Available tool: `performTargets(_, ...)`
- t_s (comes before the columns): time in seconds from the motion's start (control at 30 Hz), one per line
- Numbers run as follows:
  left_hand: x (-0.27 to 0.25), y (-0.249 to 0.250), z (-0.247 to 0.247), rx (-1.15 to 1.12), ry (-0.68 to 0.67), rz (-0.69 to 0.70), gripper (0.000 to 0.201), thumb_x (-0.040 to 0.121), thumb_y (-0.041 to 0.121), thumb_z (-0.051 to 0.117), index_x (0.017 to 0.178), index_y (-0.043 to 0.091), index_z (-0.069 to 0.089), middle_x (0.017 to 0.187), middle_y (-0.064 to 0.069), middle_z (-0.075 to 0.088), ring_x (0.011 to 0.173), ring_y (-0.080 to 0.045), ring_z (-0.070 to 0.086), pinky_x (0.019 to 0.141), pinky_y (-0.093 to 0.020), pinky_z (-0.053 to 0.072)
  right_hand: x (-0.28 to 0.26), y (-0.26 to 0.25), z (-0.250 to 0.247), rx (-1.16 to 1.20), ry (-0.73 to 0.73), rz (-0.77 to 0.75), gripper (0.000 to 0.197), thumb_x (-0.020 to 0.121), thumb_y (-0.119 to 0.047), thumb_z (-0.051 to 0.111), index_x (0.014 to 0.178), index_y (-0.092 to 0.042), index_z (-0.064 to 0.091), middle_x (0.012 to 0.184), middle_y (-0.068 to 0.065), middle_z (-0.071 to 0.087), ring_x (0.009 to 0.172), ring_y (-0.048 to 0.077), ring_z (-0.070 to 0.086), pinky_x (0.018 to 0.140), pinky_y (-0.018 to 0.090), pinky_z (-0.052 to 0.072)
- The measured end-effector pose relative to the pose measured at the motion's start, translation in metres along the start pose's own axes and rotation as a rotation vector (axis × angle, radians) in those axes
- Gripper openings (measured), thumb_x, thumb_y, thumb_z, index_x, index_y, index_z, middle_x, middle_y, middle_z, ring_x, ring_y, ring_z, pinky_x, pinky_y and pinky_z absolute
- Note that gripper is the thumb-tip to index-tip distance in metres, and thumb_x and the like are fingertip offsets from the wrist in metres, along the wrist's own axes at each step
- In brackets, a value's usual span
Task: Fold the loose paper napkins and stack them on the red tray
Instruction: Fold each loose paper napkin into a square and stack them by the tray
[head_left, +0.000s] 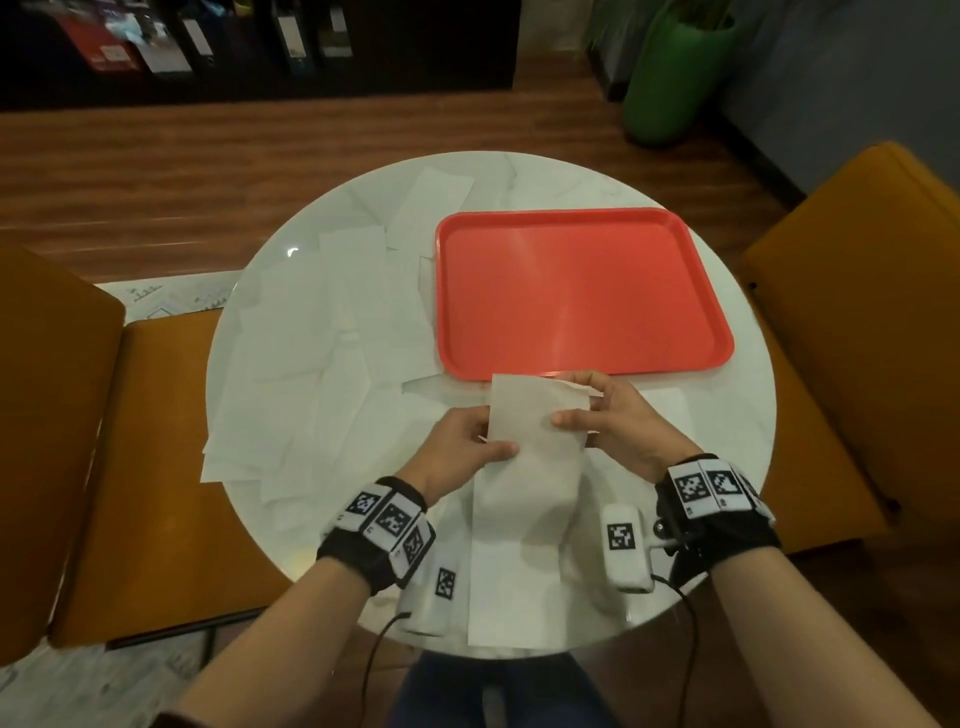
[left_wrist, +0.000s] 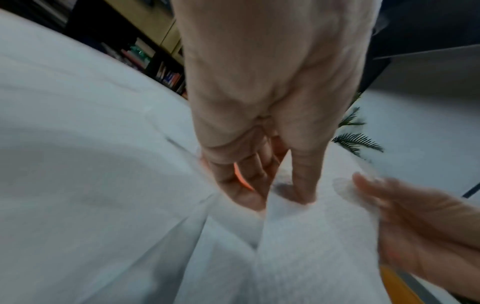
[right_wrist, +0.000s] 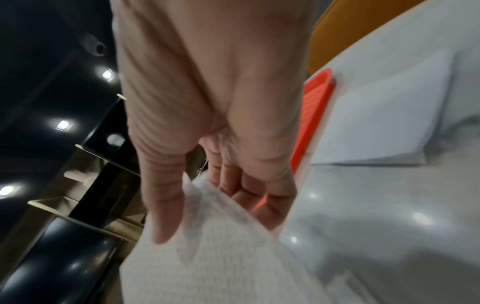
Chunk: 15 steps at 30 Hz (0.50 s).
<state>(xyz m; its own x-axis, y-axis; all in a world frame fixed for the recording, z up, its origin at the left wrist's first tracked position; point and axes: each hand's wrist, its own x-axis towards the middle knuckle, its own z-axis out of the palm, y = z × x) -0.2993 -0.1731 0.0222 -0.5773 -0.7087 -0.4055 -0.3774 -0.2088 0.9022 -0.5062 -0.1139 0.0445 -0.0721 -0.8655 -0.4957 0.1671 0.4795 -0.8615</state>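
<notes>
A long white paper napkin (head_left: 530, 441) is held up over the near side of the round table, its lower part draping down toward the table edge. My left hand (head_left: 470, 441) pinches its left edge between thumb and fingers (left_wrist: 303, 185). My right hand (head_left: 597, 413) pinches its right edge, thumb (right_wrist: 163, 205) on top and fingers behind. The same napkin (right_wrist: 221, 257) fills the lower right wrist view. The red tray (head_left: 582, 291) lies just beyond the hands with nothing on it. Several loose napkins (head_left: 311, 364) lie spread across the table's left half.
The white round table (head_left: 727, 441) has one more napkin (head_left: 670, 410) lying flat to the right of my right hand. Orange seats (head_left: 857, 338) stand on both sides. A green planter (head_left: 670, 78) and dark shelves stand on the wooden floor behind.
</notes>
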Motion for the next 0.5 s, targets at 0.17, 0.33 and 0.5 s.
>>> performTargets(0.17, 0.007, -0.020, 0.002, 0.164, 0.122, -0.066, 0.033, 0.085, 0.004, 0.067, 0.117, 0.010, 0.064, 0.114, -0.006, 0.069, 0.094, -0.017, 0.067, 0.078, -0.011, 0.052, 0.008, 0.008, 0.008, -0.277, 0.198, -0.193, 0.021, 0.077, -0.001, 0.074, 0.094, -0.012, 0.071, 0.089, 0.000, 0.070, 0.076, 0.002, 0.063, 0.074, 0.018, 0.048)
performTargets(0.33, -0.010, -0.037, -0.019, 0.197, 0.306, -0.096, 0.029, 0.093, 0.005, 0.057, 0.119, 0.016, 0.063, 0.116, 0.000, 0.063, 0.092, -0.010, 0.061, 0.060, -0.004, 0.043, -0.019, 0.045, 0.015, -0.447, 0.202, -0.297, 0.025, 0.076, 0.006, 0.069, 0.087, -0.016, 0.077, 0.100, -0.007, 0.068, 0.097, -0.004, 0.058, 0.083, 0.002, 0.038)
performTargets(0.5, -0.024, -0.044, -0.031, 0.229, 0.321, -0.078, 0.024, 0.093, 0.007, 0.057, 0.112, 0.017, 0.066, 0.111, 0.001, 0.066, 0.089, -0.009, 0.062, 0.060, -0.003, 0.042, -0.028, 0.084, 0.009, -0.447, 0.138, -0.262, 0.043, 0.076, 0.013, 0.064, 0.084, -0.027, 0.077, 0.112, -0.008, 0.063, 0.114, 0.013, 0.052, 0.098, 0.024, 0.045)
